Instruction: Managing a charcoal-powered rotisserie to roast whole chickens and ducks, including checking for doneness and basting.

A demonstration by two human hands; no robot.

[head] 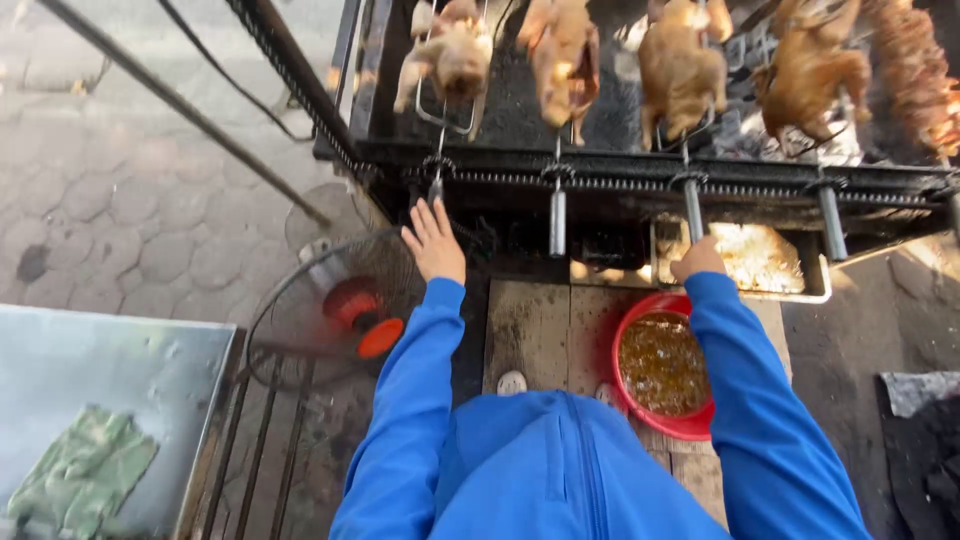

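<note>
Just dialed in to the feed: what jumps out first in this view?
The row of whole chickens on upright spits along the top, over a dark grill. Below them, both blue-sleeved arms reach up: the left hand open near a spit handle, the right hand at another handle. A red basin of brownish liquid sits under the right arm.

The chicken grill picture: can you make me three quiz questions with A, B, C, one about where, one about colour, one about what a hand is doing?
1. Where is the red bowl?
A. on the wooden board
B. on the metal table
C. on the fan

2. What colour are the sleeves?
A. green
B. blue
C. yellow

3. How is the left hand?
A. fist
B. holding a cloth
C. open, fingers spread

Answers: 1 A, boards lie under it. 2 B, both sleeves are blue. 3 C, it reaches open toward a spit handle.
</note>
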